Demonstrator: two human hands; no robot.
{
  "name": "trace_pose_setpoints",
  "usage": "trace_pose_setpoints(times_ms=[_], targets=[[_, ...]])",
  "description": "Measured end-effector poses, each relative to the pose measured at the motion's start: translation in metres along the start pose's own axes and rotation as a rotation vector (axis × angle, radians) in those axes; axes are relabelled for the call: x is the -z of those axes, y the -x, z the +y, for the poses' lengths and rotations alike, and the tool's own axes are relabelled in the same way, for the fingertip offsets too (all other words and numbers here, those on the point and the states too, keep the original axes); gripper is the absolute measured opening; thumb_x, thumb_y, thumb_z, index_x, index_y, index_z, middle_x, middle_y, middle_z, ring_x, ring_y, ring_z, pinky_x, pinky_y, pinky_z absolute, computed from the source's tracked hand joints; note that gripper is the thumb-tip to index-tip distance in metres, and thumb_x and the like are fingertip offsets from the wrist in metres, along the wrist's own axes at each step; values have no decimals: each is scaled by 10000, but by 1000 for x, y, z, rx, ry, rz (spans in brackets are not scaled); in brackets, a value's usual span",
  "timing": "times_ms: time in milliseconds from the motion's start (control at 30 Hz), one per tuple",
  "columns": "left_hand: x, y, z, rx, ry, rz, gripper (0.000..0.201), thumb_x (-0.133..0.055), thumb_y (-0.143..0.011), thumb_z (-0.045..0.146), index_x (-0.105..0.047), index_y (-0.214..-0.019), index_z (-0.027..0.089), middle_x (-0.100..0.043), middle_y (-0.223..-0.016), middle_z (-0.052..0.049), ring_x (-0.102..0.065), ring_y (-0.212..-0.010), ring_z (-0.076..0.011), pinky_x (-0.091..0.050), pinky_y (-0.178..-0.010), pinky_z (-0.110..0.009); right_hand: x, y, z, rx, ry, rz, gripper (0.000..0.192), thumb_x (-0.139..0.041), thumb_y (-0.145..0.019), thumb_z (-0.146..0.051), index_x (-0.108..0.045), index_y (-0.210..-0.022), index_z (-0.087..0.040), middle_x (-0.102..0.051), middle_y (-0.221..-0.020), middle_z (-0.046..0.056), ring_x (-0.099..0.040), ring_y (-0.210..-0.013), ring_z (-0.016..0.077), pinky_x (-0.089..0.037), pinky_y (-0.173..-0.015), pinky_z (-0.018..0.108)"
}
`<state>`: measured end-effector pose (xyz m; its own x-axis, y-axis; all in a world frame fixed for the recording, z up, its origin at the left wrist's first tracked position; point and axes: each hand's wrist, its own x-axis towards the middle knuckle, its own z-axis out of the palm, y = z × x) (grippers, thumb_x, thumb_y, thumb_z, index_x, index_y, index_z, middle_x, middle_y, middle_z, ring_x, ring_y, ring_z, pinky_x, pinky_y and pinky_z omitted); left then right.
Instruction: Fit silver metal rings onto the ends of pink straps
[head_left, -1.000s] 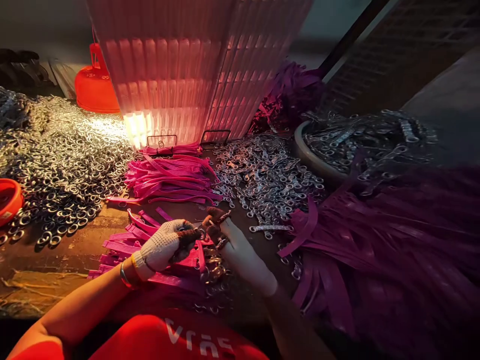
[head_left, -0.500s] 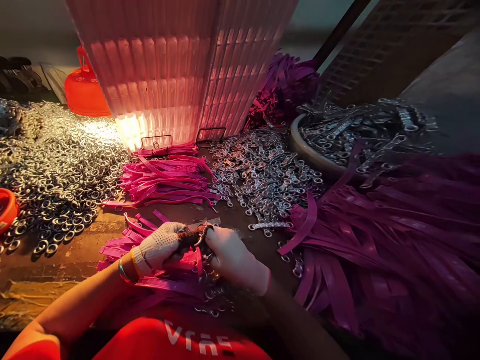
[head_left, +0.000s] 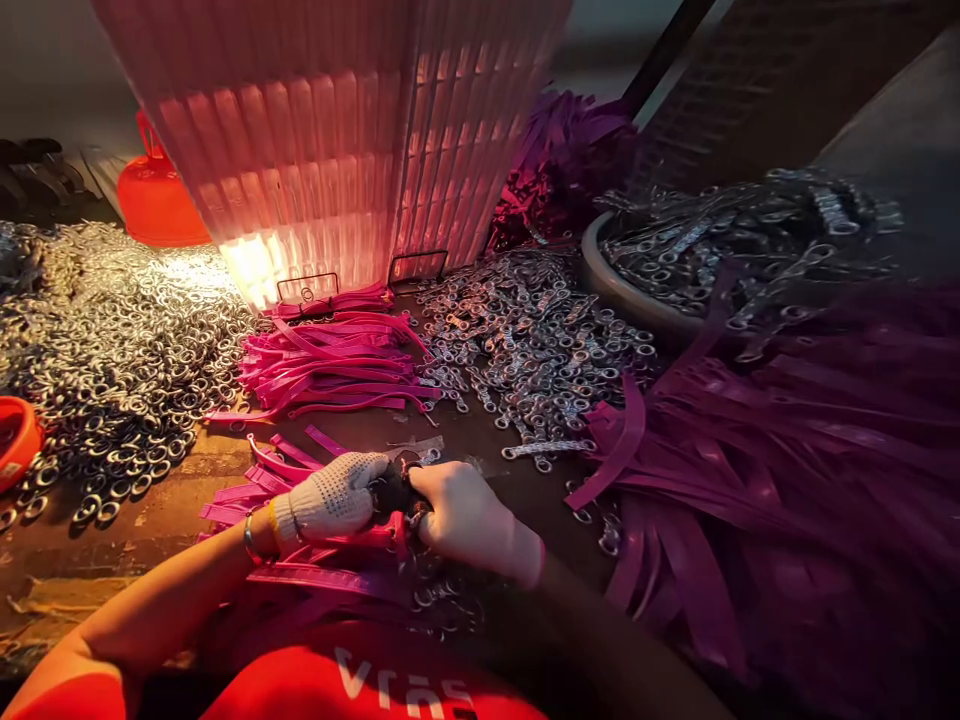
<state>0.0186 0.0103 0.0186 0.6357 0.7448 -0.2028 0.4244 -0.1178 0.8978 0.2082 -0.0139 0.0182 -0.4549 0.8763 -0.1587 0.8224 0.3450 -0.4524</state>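
My left hand (head_left: 334, 497), in a white knit glove with dark dots, is closed around a dark, rough-looking tool (head_left: 391, 487), whose kind I cannot make out. Against its right end, my right hand (head_left: 466, 515), in a plain pale glove, pinches a small metal piece (head_left: 414, 478) mostly hidden by the thumb and fingers. The hands almost meet. Below them lie pink straps (head_left: 330, 580) with metal ends, and one strap end (head_left: 397, 530) hangs just under the fingers. Small metal links (head_left: 442, 592) show beneath my right hand.
Metal rings (head_left: 135, 400) pile up at left beside an orange ring-shaped object (head_left: 19, 440). An orange lamp (head_left: 161, 200) glows by a ribbed translucent panel (head_left: 315, 150). Pink straps (head_left: 330, 365), metal links (head_left: 532, 350), a filled basin (head_left: 611, 285) and purple straps (head_left: 750, 480) surround the work area.
My left hand has shifted right, closer to my right hand, and its fingers now cover more of the dark tool. The ring seen between the hands is less visible. The view has shifted slightly.
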Motion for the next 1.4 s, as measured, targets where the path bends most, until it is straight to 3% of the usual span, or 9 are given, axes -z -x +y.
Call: trace_pose_setpoints(times_ms=[100, 400, 600, 733, 867, 967, 1200, 1300, 1400], targets=[[1, -6, -5, -45, -114, 47, 50, -528, -777, 126, -567, -762, 153, -610, -727, -5, -475, -633, -98, -336, -570, -217, -3, -2, 2, -54, -36, 5, 77, -530, -744, -226, -574, -701, -179, -689, -739, 65, -525, -638, 151, -221, -574, 284], [-20, -23, -9, 198, 375, 189, 263, -495, -856, 386, -481, -687, 184, -464, -483, 48, -398, -379, -73, -266, -381, -193, -3, -7, -3, -217, 57, 68, 67, -526, -720, -197, -570, -764, -172, -682, -755, 100, -574, -672, 198, -252, -580, 295], [-14, -36, -9, 159, 531, 234, 270, -513, -873, 383, -505, -698, 177, -446, -483, 54, -373, -371, -58, -258, -368, -182, -25, -12, 24, -167, -511, 162, 218, -400, -877, -277, -561, -754, -199, -672, -745, 50, -582, -693, 193, -402, -580, 267], [0, -41, -11, 298, 886, 172, 166, -597, -825, 317, -579, -788, 156, -450, -536, 63, -327, -380, -39, -221, -356, -167, -22, -39, 57, -171, -178, 394, 225, -484, -776, -136, -661, -914, -158, -692, -1018, 124, -607, -945, 258, -469, -832, 357], [4, -34, -14, 506, 1375, 80, 188, -542, -883, 322, -595, -867, 143, -524, -593, 26, -386, -374, -51, -187, -320, -154, -24, -72, 74, -190, 172, 266, 241, -524, -731, -68, -709, -878, -118, -622, -1239, 206, -566, -1119, 311, -437, -954, 409], [1, -21, -14, 497, 1506, 82, 279, -542, -912, 406, -620, -992, 151, -644, -759, -35, -532, -460, -88, -229, -316, -150, -30, -83, 77, -236, 132, 254, 210, -533, -763, -80, -712, -868, -112, -646, -1172, 200, -601, -1036, 284, -450, -911, 396], [-10, 8, -9, 428, 1234, 65, 255, -761, -725, 321, -651, -884, 154, -468, -563, 61, -380, -388, -50, -186, -311, -159, -15, -52, 78, -190, -820, 272, 413, -457, -916, -557, -681, -884, -211, -651, -703, 41, -608, -683, 197, -501, -649, 330], [-4, 14, -7, 333, 948, 89, 289, -725, -781, 430, -649, -817, 154, -411, -484, 72, -285, -372, -51, -194, -337, -180, -6, -33, 64, -174, -929, 228, 391, -499, -892, -586, -694, -881, -247, -663, -714, 59, -619, -689, 213, -517, -632, 354], [7, 12, -3, 148, 550, 295, 312, -684, -835, 420, -729, -959, 137, -577, -599, 8, -432, -470, -77, -345, -438, -194, -1, -18, 46, -188, -990, 163, 434, -465, -915, -579, -709, -882, -222, -685, -771, 87, -619, -694, 219, -520, -625, 366]])
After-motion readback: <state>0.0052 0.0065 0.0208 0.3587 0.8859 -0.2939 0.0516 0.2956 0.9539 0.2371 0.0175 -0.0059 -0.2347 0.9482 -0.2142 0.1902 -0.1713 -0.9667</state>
